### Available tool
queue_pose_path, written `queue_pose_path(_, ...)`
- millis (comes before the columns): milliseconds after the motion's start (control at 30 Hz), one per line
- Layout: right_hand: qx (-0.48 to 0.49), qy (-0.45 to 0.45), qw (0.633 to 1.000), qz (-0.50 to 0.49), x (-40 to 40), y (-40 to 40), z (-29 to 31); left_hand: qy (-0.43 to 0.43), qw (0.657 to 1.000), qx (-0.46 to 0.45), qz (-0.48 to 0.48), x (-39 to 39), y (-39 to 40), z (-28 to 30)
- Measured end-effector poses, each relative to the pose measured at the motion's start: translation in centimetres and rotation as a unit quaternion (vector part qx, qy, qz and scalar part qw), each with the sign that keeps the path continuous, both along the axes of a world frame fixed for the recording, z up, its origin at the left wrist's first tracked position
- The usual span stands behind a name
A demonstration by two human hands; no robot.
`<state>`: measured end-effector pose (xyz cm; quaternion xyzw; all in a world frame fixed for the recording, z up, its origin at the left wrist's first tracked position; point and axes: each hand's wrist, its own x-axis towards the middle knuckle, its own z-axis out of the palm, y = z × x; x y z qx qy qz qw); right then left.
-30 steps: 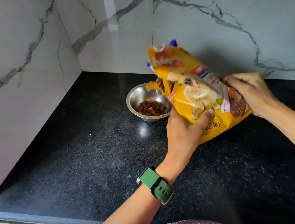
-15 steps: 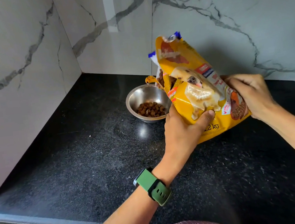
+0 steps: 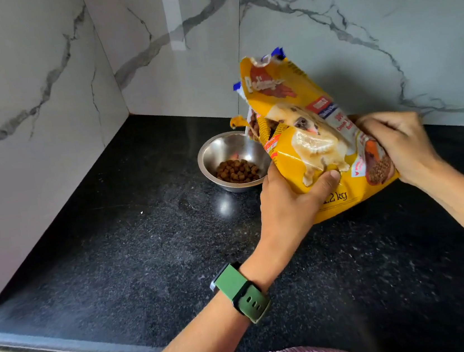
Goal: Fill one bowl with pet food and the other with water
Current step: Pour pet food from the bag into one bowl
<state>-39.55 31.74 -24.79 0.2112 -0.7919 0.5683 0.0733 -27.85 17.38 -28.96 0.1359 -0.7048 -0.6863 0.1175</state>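
Head view, sole camera. The yellow pet food bag (image 3: 312, 139) is gripped by both hands over the black counter (image 3: 118, 263): the left hand (image 3: 292, 200) clasps its lower front, thumb pressed across the printed face, and the right hand (image 3: 396, 146) has its fingers curled round the bag's far side near the base. Compared with a second ago the bag has been raised from a steep tilt toward a more upright set, its torn mouth lifted higher above the steel bowl (image 3: 233, 161), and no kibble is seen falling now. In my judgement the pour is being ended, so the food half of the task is near done or done. Contents: the steel bowl, which stands on the counter just left of the bag and near the marble wall corner, holds a modest heap of brown kibble (image 3: 237, 170) covering its floor and well short of the rim (whether that counts as filled is the person's call). Kibble also shows inside the bag's open fold. No second bowl and no water source are visible in this view, so the water half appears not yet started. A green watch (image 3: 242, 293) sits on the left wrist.
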Motion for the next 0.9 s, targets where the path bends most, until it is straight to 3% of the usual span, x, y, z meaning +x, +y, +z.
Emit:
queue_pose_path(233,0.028,-0.016,0.999,-0.021,-0.4,0.7,-1.4,-0.032,0.999,0.03,-0.016,-0.1,0.1,-0.2)
queue_pose_path(433,0.001,0.005,1.0,-0.021,-0.5,0.6,-0.8,0.001,1.0,-0.018,0.006,-0.2,0.4,0.1)
queue_pose_path(633,0.05,-0.021,0.998,-0.012,-0.8,0.6,-1.8,-0.03,0.999,0.03,-0.007,0.2,0.3,-0.9)
queue_pose_path(900,0.01,-0.012,1.0,-0.005,-0.2,0.5,-1.5,-0.022,1.0,0.008,0.002,0.1,0.2,-0.4)
